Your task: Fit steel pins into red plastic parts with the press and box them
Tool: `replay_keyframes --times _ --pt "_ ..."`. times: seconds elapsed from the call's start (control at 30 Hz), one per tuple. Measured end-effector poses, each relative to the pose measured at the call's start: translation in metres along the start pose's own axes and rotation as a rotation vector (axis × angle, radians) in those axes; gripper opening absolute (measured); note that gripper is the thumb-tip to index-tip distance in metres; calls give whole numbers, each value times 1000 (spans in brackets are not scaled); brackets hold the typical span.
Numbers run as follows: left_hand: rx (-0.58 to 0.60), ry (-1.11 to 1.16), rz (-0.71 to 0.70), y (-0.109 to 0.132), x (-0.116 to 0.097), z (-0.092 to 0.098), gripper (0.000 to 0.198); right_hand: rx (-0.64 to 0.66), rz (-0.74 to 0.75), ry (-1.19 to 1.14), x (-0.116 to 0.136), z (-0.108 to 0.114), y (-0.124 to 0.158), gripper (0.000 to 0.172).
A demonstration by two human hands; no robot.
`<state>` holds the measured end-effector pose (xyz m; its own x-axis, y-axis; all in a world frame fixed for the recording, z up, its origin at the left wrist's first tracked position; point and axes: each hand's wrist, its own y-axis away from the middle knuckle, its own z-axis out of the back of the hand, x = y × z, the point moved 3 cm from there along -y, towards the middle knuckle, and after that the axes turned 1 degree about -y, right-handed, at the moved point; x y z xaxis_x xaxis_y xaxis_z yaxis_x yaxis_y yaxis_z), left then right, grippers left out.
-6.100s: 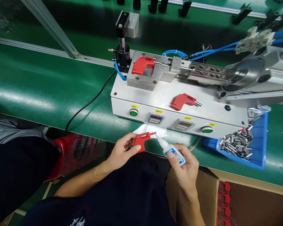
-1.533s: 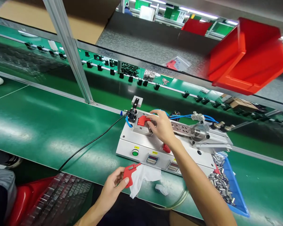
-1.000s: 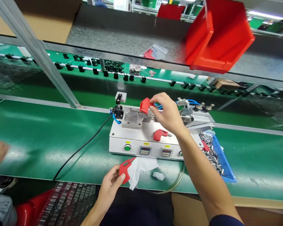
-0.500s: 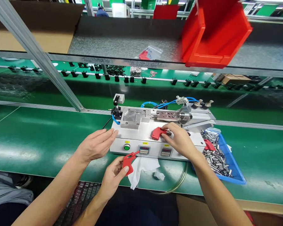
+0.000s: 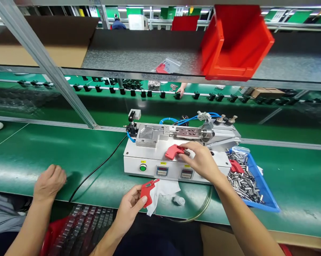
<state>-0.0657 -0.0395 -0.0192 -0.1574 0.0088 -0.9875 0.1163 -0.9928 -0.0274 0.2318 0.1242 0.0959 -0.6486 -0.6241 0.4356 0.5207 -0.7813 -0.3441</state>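
Observation:
In front of the bench machine (image 5: 139, 156), my left hand (image 5: 130, 204) pinches a red gun-shaped plastic part (image 5: 146, 193), its thin end pointing up and right. My right hand (image 5: 201, 160) grips a second red gun-shaped part (image 5: 173, 152) just above the machine's white top, where a short metal tube (image 5: 186, 153) shows beside the fingers. A metal fixture with a shallow recess (image 5: 146, 134) sits on the machine to the left of that hand. Part of the right hand's grip is hidden behind its own fingers.
A co-worker's closed hand (image 5: 50, 180) rests over the bench at left. At right stands a blue tray (image 5: 267, 193) of metal tubes with a red part on top. A white cloth (image 5: 167, 186) and a black cable (image 5: 96, 169) lie nearby. Overhead is a shelf with a red bin (image 5: 230, 73).
The co-worker's hand has drawn back left, away from the machine. My right hand and its red part have shifted slightly left. My left hand still holds its part, a little lower in view.

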Motion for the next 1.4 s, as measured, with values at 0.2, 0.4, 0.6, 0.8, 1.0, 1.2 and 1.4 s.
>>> replay_keyframes --times 0.2,0.4,0.6,0.8,1.0,1.2,1.4 --pt "120 314 259 23 33 -77 58 193 297 -289 90 -31 -14 17" --pt "99 359 351 41 59 -54 47 691 453 -44 175 -156 -34 16" --pt "98 390 385 55 74 -55 47 749 437 65 232 -256 -91 17" --pt "46 402 399 65 86 -31 48 705 281 148 265 -323 -148 20" --pt "-38 408 356 69 84 -1 49 711 263 191 282 -353 -151 25" --pt "-92 356 230 64 67 17 54 676 353 159 297 -323 -146 27" --pt "-117 320 183 50 52 22 48 653 547 -18 258 -216 -101 22"
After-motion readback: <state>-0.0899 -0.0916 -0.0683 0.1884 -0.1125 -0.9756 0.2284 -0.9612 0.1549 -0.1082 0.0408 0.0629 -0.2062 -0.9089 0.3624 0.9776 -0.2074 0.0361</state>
